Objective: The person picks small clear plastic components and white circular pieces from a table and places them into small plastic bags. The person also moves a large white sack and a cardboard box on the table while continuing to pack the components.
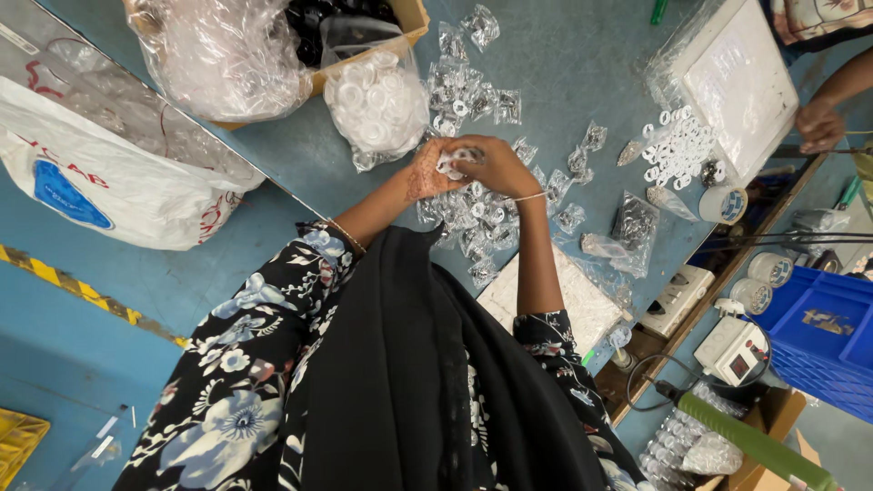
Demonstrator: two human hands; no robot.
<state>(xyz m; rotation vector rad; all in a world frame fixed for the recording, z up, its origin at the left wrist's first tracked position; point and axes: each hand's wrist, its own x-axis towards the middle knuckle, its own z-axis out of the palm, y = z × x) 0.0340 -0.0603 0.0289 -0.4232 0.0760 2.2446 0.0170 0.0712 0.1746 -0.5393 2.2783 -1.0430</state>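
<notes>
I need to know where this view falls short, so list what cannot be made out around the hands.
1. Head view: what the left hand and right hand hold; a small white piece shows, but the fingers cover most of it.
2. Contents of the small clear packets: too small and glossy.
3. Cardboard box: cut off by the top edge, covered by plastic.

We see the scene evenly and brightly lit from overhead, with only soft shadows under the clear plastic bags (227, 55). Glare glints off their film. Focus is sharp mid-frame; the edges bend from a wide lens, and the near dark clothing (382, 382) loses detail.
</notes>
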